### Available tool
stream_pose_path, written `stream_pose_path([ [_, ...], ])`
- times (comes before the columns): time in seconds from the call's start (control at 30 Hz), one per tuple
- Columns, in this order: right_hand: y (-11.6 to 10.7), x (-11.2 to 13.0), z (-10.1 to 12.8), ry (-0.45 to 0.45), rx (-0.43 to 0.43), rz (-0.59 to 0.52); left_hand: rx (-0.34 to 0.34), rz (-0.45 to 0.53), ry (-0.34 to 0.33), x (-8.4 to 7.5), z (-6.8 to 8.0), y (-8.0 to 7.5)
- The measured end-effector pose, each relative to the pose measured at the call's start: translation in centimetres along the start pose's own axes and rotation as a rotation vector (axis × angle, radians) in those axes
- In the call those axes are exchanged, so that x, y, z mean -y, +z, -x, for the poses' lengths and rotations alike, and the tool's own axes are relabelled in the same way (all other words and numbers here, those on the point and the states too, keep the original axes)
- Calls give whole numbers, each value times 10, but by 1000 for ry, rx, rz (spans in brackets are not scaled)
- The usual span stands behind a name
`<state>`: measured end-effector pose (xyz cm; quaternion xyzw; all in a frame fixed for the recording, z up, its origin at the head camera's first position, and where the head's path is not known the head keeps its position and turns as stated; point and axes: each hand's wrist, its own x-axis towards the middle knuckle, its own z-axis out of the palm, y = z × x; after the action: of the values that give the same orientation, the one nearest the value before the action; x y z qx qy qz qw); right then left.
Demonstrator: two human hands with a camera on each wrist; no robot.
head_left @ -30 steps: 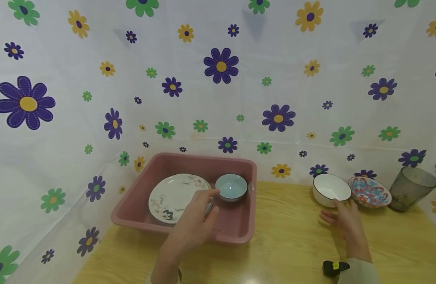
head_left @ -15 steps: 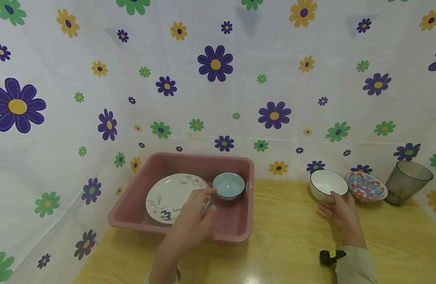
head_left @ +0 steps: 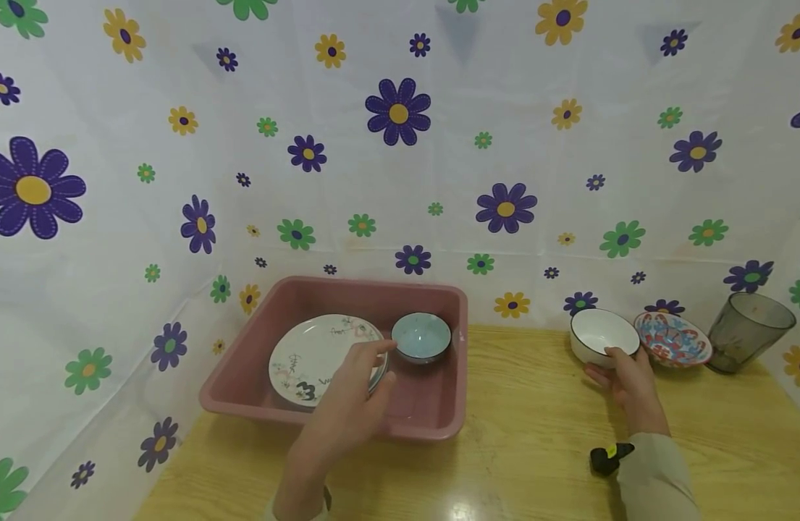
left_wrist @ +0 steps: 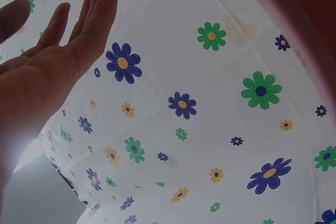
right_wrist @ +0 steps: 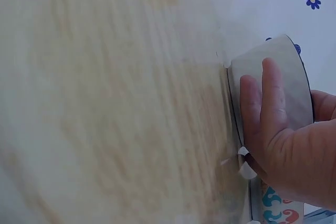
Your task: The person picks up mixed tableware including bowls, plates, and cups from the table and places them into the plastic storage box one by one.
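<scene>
A pink basin (head_left: 432, 416) on the left of the wooden table (head_left: 536, 434) holds a white patterned plate (head_left: 315, 347) and a small pale-blue bowl (head_left: 421, 336). My left hand (head_left: 357, 391) hovers over the basin's front, fingers straight above the plate's right edge, just left of the blue bowl. It holds nothing, and in the left wrist view the left hand (left_wrist: 52, 61) is spread flat. My right hand (head_left: 624, 376) grips the near wall of a white bowl (head_left: 601, 331). The right wrist view shows its fingers (right_wrist: 262, 108) on the white bowl (right_wrist: 273, 61) and the thumb at the rim.
A red-and-blue patterned bowl (head_left: 672, 339) sits right beside the white bowl. A grey translucent cup (head_left: 748, 331) stands at the far right. Flower-printed cloth (head_left: 400, 145) walls in the back and both sides. A small black-and-yellow device (head_left: 604, 457) sits at my right wrist.
My right hand has moved forward from the table to the white bowl and taken hold of its near wall. The left hand has stayed almost still over the plate.
</scene>
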<state>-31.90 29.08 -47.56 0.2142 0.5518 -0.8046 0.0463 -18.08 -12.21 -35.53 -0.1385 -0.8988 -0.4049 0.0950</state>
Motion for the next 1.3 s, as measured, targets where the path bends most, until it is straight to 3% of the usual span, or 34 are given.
stream_pose_path([
  [0.4,-1,8,1,26,20,-93,-15,-4,25,0,0,-3],
  [0.7,-7,8,3,32,108,-36,-11,-10,21,0,0,-5],
  [0.97,-9,12,4,96,168,-55,-14,0,10,-1,1,-7],
  [1.3,-10,18,13,175,176,-206,-4,17,-3,0,2,-7],
])
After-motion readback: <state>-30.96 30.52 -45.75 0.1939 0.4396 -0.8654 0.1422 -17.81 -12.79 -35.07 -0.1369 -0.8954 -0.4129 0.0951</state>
